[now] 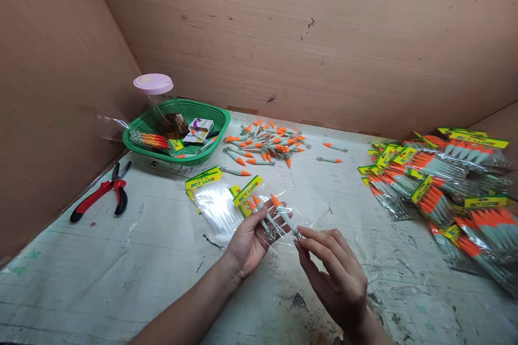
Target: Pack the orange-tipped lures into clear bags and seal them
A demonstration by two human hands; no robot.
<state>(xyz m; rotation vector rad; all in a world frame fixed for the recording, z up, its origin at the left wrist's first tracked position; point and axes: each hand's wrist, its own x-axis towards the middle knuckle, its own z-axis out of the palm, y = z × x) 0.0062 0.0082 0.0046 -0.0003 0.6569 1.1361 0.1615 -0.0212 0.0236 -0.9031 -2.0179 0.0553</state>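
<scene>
My left hand (249, 240) holds a clear plastic bag (265, 210) with a yellow-green BCT LURE header, palm up, low in the middle of the view. Two orange-tipped lures lie inside the bag. My right hand (334, 272) pinches the hook end of a third orange-tipped lure (283, 214) at the bag's open mouth. A stack of empty bags (212, 199) lies on the table just left of my left hand.
A heap of loose lures (267, 145) lies at the back centre. Filled packets (449, 188) pile up at the right. A green basket (208, 143) holds a pink-lidded jar (156, 99) and small boxes. Red-handled pliers (101, 194) lie at the left by the cardboard wall.
</scene>
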